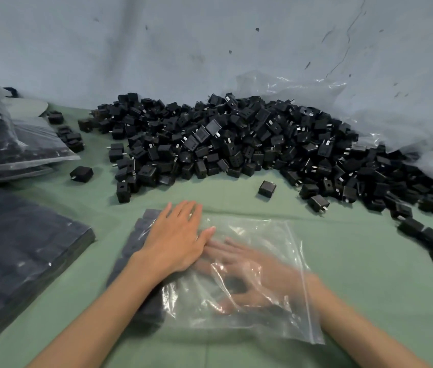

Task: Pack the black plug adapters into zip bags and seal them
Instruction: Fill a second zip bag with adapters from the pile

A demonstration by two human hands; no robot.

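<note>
Left hand [178,243] lies flat, fingers straight, pressing the zip bag [276,314] onto the counter [369,261], with packed adapters [133,243] under its palm. Right hand [242,264] is inside the bag, blurred, grip unclear.

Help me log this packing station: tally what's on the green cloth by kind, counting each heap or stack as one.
Hands: 2, left hand and right hand
Bags being filled: 1, the zip bag
Loose heaps: 1, the adapter heap
Stacks of filled bags: 2, far stack and near stack
Total: 6
The adapters themselves are too many to count.
</note>
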